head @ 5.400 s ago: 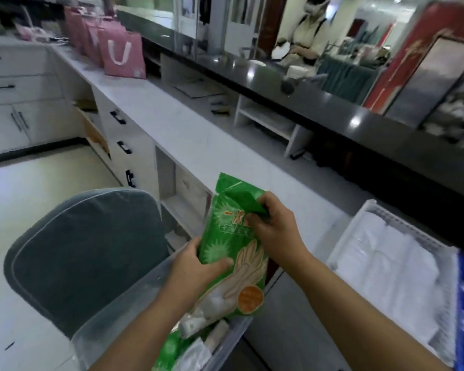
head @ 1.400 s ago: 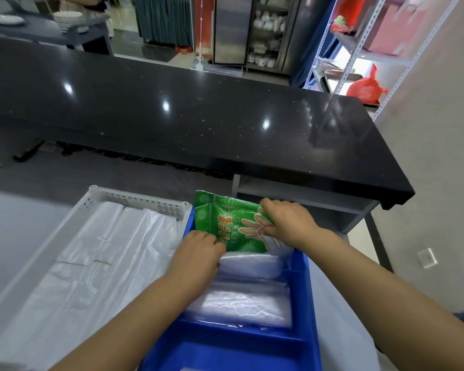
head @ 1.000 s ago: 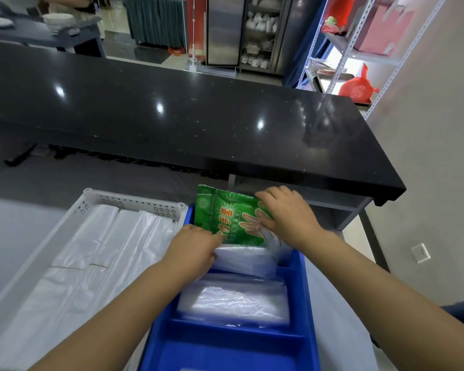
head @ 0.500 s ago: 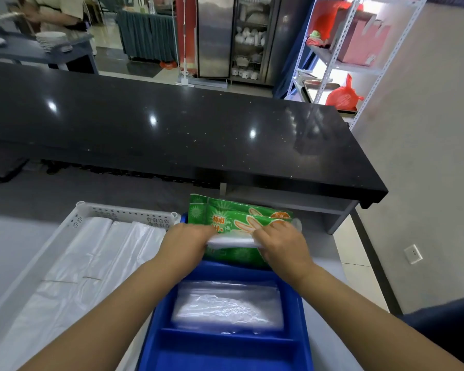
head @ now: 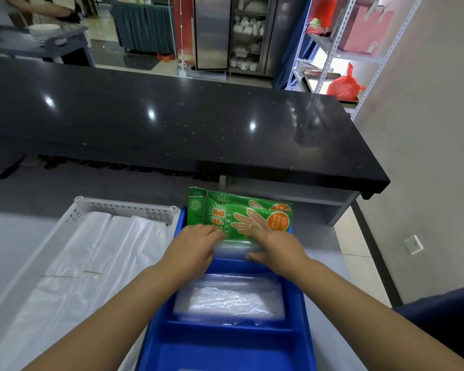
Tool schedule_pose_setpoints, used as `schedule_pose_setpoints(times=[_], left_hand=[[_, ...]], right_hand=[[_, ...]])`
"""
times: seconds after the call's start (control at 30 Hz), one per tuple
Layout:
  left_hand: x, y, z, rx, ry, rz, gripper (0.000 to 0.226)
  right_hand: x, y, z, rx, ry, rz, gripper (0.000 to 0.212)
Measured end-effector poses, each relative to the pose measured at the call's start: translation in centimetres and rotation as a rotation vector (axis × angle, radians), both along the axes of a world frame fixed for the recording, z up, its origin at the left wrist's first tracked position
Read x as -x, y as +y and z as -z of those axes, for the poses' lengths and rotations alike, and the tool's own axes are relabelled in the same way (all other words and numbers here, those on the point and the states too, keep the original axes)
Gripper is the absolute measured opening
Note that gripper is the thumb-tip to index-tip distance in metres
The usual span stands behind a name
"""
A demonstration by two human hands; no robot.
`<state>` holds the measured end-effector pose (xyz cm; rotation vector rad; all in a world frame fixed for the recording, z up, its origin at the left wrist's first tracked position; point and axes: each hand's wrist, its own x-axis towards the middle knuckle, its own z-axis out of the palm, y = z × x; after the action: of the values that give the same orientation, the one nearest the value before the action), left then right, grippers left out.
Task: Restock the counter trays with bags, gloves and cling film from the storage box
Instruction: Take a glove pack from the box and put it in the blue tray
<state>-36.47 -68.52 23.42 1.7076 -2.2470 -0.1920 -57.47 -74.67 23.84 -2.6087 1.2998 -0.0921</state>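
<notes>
A blue divided tray (head: 225, 329) sits on the grey counter in front of me. Two green packs of gloves (head: 241, 215) stand in its far compartment, leaning back. Just in front of them lies a clear plastic pack (head: 232, 249), held at its two ends by my left hand (head: 193, 250) and my right hand (head: 276, 250). Both hands rest low in that far compartment, fingers curled on the pack. Another clear pack of film (head: 228, 301) lies flat in the middle compartment. The nearest compartment shows bare blue floor.
A white perforated tray (head: 123, 208) with folded white bags (head: 91, 263) touches the blue tray's left side. A raised black counter (head: 172, 116) runs across behind both trays. A metal shelf rack (head: 332, 49) stands at the far right, and a person (head: 51, 9) at the far left.
The green glove pack went from my hands at the storage box into the blue tray's far compartment. Both hands then took the clear pack and lowered it in front of the green packs.
</notes>
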Motion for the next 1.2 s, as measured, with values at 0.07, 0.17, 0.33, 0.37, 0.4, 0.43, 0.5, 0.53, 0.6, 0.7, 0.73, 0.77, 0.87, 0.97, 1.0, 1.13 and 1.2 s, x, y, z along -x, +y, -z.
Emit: schedule_pose_setpoints(times=[0.07,0.17,0.33,0.37,0.4,0.43,0.5,0.53,0.6,0.7,0.73,0.77,0.87,0.97,1.0,1.13,1.2], left_hand=[[0.2,-0.2,0.6,-0.041,-0.078,0.016,0.046],[0.5,-0.5,0.9,-0.091,-0.086,-0.014,0.045],[1.1,-1.0,0.9,-0.223,-0.039,-0.073,0.041],[1.1,-1.0,0.8,-0.23,-0.05,-0.086,0.041],[1.0,-1.1,0.6,-0.211,-0.077,-0.098,0.04],[0.8,-1.2,0.4,-0.174,-0.12,-0.109,0.038],[0.3,-1.3,-0.2,-0.122,-0.237,-0.112,0.028],[0.1,-1.3,-0.4,-0.123,-0.303,-0.106,0.024],[-0.4,-1.2,-0.5,-0.115,-0.342,-0.115,0.021],[-0.8,-1.1,-1.1,0.055,-0.154,-0.177,0.029],[-0.9,-1.3,-1.3,0.12,-0.097,-0.194,0.032],[-0.9,-1.5,-1.6,0.176,-0.059,-0.221,0.035],[-0.8,-2.6,-1.8,0.212,-0.006,-0.372,0.054],[-0.6,-3.7,-1.6,0.074,0.101,-0.507,0.071],[-0.5,-4.0,-1.4,0.035,0.148,-0.537,0.071],[-0.4,-4.2,-1.4,0.061,0.251,-0.564,0.057],[-0.6,-4.0,-1.2,0.076,0.262,-0.544,0.052]], right_hand=[[0.9,0.0,-0.4,0.05,-0.056,0.056,0.05],[2.3,0.0,-1.0,0.147,-0.19,0.16,0.037],[2.1,1.3,-0.3,0.245,-0.221,-0.001,0.014],[1.9,1.5,0.1,0.213,-0.167,-0.022,0.012],[1.8,1.5,0.4,0.164,-0.114,-0.012,0.013],[1.8,1.4,0.8,0.119,-0.063,0.014,0.015],[1.7,1.1,1.1,0.055,0.037,0.027,0.018],[1.6,1.0,1.1,0.032,0.068,0.013,0.018],[1.5,0.9,1.2,0.035,0.085,-0.004,0.019],[2.2,0.8,0.7,0.157,-0.083,0.051,0.016],[2.6,0.7,0.5,0.197,-0.169,0.091,0.013],[3.0,0.6,0.4,0.235,-0.243,0.136,0.009],[4.2,0.0,0.8,0.241,-0.369,0.319,0.004],[4.3,-0.8,1.4,0.126,-0.434,0.483,0.017],[4.2,-1.0,1.6,0.106,-0.443,0.496,0.019],[3.7,-1.9,1.4,0.097,-0.432,0.463,0.019],[3.7,-2.1,1.3,0.109,-0.416,0.448,0.018]])
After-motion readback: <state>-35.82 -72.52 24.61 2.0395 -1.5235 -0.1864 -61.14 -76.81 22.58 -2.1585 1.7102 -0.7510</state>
